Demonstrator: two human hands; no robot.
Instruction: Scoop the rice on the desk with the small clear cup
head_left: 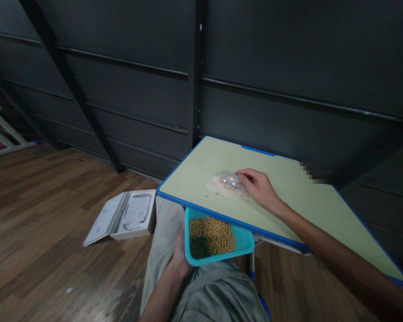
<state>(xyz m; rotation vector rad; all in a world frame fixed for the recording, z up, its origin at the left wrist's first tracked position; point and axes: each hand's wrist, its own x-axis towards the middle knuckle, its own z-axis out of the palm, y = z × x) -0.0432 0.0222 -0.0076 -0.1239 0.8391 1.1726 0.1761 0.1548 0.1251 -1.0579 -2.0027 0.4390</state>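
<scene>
My right hand (pixel 260 188) rests on the pale green table (pixel 289 197), its fingers curled over a small clear plastic piece (pixel 233 180) that lies in a patch of white grains (pixel 223 187). A few loose beans (pixel 206 196) lie near the table's blue edge. My left hand (pixel 180 250) holds a blue tray (pixel 245 243) from its left side, on my lap and just under the table's edge. The tray is full of yellowish beans (pixel 210 235), with darker green ones at its near left.
An open white box (pixel 127 215) with its lid folded out lies on the wooden floor to the left. A dark panelled wall (pixel 201 80) stands right behind the table. A white frame (pixel 3 134) leans at the far left.
</scene>
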